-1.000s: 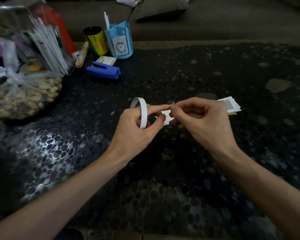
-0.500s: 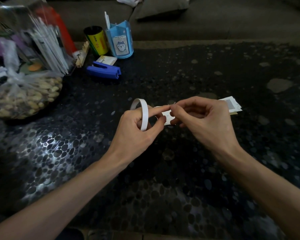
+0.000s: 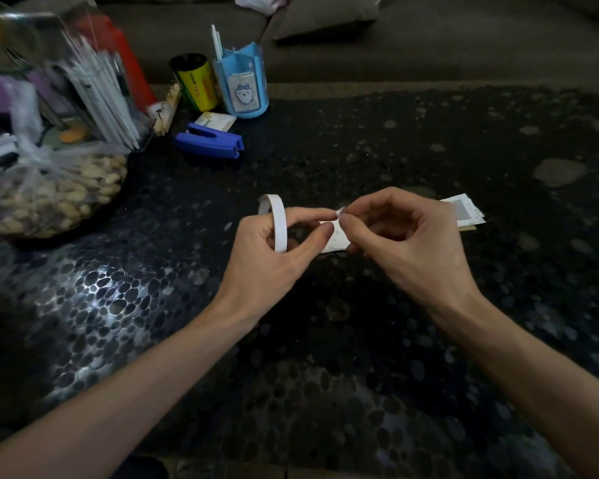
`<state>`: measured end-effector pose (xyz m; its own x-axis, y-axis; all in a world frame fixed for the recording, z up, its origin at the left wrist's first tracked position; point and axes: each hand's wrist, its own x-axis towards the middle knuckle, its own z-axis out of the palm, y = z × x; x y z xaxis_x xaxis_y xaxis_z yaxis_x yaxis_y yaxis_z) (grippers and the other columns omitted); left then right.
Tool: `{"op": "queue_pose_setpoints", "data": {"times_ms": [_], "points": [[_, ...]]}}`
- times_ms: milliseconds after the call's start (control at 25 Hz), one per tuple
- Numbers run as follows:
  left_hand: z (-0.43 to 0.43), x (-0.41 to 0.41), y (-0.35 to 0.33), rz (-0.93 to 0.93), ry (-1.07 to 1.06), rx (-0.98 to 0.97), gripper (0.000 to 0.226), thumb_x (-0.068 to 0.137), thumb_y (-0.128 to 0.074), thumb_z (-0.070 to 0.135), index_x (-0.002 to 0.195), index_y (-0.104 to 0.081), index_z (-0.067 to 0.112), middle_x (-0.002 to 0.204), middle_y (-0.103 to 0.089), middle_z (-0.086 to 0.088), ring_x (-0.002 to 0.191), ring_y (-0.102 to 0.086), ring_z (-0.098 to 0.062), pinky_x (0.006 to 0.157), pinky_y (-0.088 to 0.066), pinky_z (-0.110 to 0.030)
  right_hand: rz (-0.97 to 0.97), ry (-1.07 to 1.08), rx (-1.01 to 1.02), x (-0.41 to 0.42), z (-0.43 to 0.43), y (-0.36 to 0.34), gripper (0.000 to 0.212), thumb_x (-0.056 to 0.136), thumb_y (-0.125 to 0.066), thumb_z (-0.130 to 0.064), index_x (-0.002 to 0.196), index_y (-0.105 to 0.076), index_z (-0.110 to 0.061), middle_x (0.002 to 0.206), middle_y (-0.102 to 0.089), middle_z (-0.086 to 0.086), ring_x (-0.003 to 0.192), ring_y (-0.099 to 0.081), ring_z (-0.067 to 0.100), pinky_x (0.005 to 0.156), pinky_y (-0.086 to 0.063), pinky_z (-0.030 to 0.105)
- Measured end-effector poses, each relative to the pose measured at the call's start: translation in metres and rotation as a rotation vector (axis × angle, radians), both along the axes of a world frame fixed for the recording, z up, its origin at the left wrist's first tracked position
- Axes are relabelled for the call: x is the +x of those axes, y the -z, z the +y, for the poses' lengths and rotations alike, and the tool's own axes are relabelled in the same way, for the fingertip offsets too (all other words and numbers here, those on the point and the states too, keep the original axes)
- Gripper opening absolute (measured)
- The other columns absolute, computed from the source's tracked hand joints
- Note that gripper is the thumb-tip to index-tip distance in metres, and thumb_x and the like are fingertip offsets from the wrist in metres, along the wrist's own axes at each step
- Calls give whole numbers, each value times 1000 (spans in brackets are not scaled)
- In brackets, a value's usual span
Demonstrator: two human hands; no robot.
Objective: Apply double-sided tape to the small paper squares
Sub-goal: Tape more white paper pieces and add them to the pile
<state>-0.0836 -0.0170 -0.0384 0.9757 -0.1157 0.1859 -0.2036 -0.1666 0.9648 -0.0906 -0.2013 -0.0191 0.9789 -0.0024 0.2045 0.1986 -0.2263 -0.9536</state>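
White paper, cut as a small square (image 3: 336, 238), is held between the two hands, just above the dark pebble-patterned desk (image 3: 325, 375). Its left edge is pinched between the thumb and forefinger of the left hand (image 3: 267, 271). A thin white ring of double-sided tape (image 3: 279, 224) is also carried upright at that hand's fingers. Whether it is looped round a finger or only gripped cannot be told. The other fingers of the left hand are curled inward beneath the ring.

A small white tab (image 3: 339, 212) at the square's upper edge is pinched between the thumb and forefinger tips of the right hand (image 3: 412, 247), whose remaining fingers are loosely curled behind. The two hands' fingertips are nearly touching over the square.

Just behind the right hand, a small pile of white and grey paper pieces (image 3: 464, 210) is seen lying on the desk. Well beyond the left hand, a blue plastic stapler (image 3: 210, 144), a yellow cylindrical can (image 3: 196, 83) and a light blue pen holder (image 3: 244, 88) are set. Far to its left, a clear bag of nuts (image 3: 49, 198) is placed.
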Motion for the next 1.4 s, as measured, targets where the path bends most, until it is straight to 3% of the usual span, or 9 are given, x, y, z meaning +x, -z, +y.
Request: {"op": "queue_pose_setpoints", "data": {"times_ms": [160, 280, 360, 600, 840, 1120, 1200, 1320, 1400], "points": [[-1, -3, -3, -15, 17, 56, 23, 96, -71, 16, 116, -78, 26, 84, -76, 1, 54, -56, -42, 49, -45, -42, -7, 23, -11, 1, 0, 1, 5, 90, -81, -14, 93, -78, -12, 84, -78, -3, 74, -76, 11, 69, -58, 19], [-1, -2, 0, -1, 13, 52, 24, 96, -71, 16, 118, -78, 22, 84, -76, 6, 52, -55, -31, 51, -44, -29, -19, 37, -43, 1, -1, 2, 2, 91, -80, -13, 93, -79, -12, 82, -78, -5, 74, -75, 8, 70, -58, 18], [-1, -1, 1, 4, 11, 29, 22, 96, -72, 14, 117, -78, 18, 82, -74, 8, 54, -54, -24, 53, -43, -28, -58, 32, -125, 1, -2, 3, 5, 91, -80, -16, 96, -80, -16, 84, -78, -8, 78, -76, 6, 73, -60, 21], [2, -1, -2, 16, 16, 11, 18, 96, -73, 20, 112, -80, 22, 76, -73, -12, 61, -52, -55, 52, -45, -56, -159, 7, -346, -1, -4, 6, 18, 91, -81, -26, 108, -79, -22, 91, -77, -13, 85, -75, 3, 77, -63, 27], [1, -3, -7, 40, 21, 46, 18, 96, -71, 17, 113, -79, 19, 80, -77, -5, 68, -60, -52, 57, -50, -48, -204, 30, -397, -1, -5, 5, 16, 92, -77, -26, 108, -78, -23, 93, -75, -15, 87, -73, -1, 80, -62, 25], [1, -6, -11, 38, 4, 80, 16, 96, -71, 17, 109, -79, 25, 76, -74, -15, 70, -61, -55, 59, -51, -60, -191, 22, -441, 2, -3, 5, 16, 94, -77, -24, 109, -78, -21, 94, -76, -13, 87, -72, 1, 81, -62, 28], [4, -7, -13, 40, 6, 81, 16, 96, -71, 17, 108, -79, 24, 76, -75, -13, 67, -64, -47, 59, -53, -54, -191, 3, -475, 3, -1, 2, 16, 94, -77, -25, 110, -78, -22, 94, -75, -13, 87, -72, 1, 81, -62, 29], [7, -5, -14, 50, 22, 85, 16, 95, -72, 15, 108, -80, 18, 75, -76, 1, 61, -67, -17, 58, -54, -25, -179, -1, -479, 3, -1, -1, 14, 95, -76, -25, 108, -79, -22, 92, -75, -14, 85, -72, -1, 80, -62, 28], [7, -3, -14, 63, 28, 90, 15, 94, -72, 13, 107, -80, 14, 75, -76, 6, 63, -67, -6, 61, -52, -17, -176, 2, -475, 3, -1, 1, 13, 94, -77, -24, 107, -79, -22, 90, -76, -14, 83, -72, 0, 79, -63, 29]]}}
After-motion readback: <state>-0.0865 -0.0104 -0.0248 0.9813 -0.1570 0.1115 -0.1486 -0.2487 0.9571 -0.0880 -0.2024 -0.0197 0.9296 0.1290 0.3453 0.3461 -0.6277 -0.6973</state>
